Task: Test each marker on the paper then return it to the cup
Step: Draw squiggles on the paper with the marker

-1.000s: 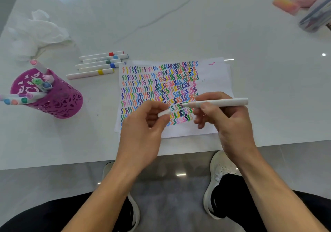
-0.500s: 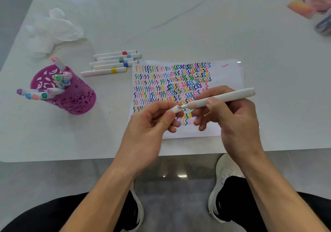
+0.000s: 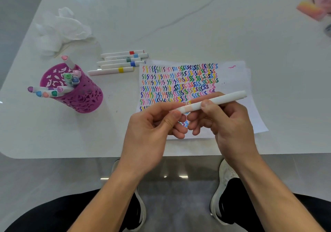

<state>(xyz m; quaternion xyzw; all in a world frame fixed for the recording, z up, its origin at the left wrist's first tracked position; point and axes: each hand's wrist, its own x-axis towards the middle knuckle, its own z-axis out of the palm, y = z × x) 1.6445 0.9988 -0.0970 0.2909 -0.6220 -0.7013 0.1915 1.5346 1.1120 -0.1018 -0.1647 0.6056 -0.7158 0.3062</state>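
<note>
We see a white marble table [image 3: 197, 25] filling most of the upper frame, its near edge running across the middle. On it, right of centre, lies a sheet of paper [image 3: 238, 81], the left and middle of it covered with rows of short squiggles in many colours, plus one small pink mark near its upper right corner.

In front of the paper's lower part we see both hands raised. The left hand [image 3: 148, 133], at lower centre, has its fingers curled and pinches the left end of a white marker [image 3: 220, 100] between thumb and forefinger. The right hand [image 3: 231, 126], just to the right of it, grips the marker's barrel, thumb on top and fingers wrapped below. The marker lies nearly level above the paper, its far end pointing to the right and slightly up, with a pale peach band showing between the two thumbs. We cannot tell whether the cap is pushed fully home.

At the left of the frame stands a purple cut-out cup [image 3: 80, 97], well apart from the paper, holding several markers; some lean out over its left rim.

A crumpled white tissue [image 3: 59, 29] sits in the upper left. Between the cup and the paper's upper left corner, five capped markers [image 3: 121, 61] lie side by side, banded red, light blue, green, blue and yellow.
</note>
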